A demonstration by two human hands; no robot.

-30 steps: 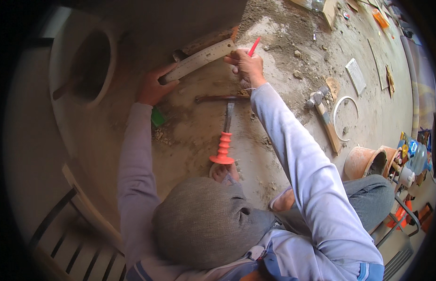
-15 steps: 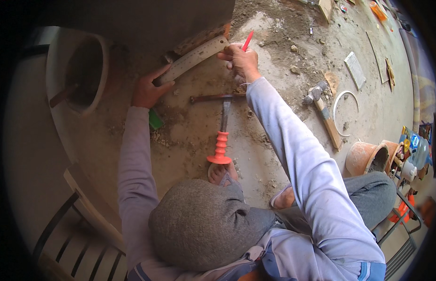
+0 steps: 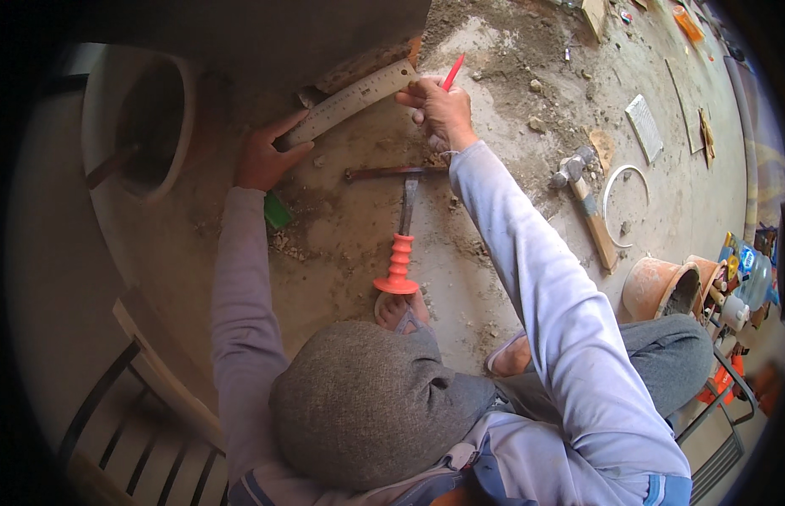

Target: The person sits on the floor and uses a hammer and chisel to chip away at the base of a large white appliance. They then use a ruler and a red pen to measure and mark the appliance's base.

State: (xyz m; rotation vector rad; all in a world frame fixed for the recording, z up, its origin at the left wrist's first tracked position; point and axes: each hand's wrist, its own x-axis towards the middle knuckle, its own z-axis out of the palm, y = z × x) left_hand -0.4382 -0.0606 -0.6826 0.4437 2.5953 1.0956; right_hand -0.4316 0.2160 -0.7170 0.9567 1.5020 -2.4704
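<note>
A pale, flat metal ruler (image 3: 352, 103) is held slantwise along the lower edge of a dark upright surface (image 3: 274, 42). My left hand (image 3: 266, 158) grips its lower left end between thumb and fingers. At its far right end is my right hand (image 3: 444, 111), the fingers closed around a red pencil-like stick (image 3: 453, 72) that points up and away. Whether the right fingertips touch the ruler cannot be made out. Below the hands lies a chisel (image 3: 398, 257) with an orange ribbed hand guard, its tip by a dark metal bar (image 3: 382, 174). A green piece (image 3: 277, 212) lies below my left wrist.
A hammer (image 3: 596, 223) with a wooden handle lies to the right beside a white ring (image 3: 606, 198). Mortar-stained buckets (image 3: 650, 288) stand farther right. On the left are a large round tub (image 3: 188, 118) and a black-barred chair (image 3: 97, 396). Rubble (image 3: 536, 124) litters the floor.
The view has shifted slightly. Both hands keep their places on the ruler and the red stick, and no object has visibly been moved, taken or let go.
</note>
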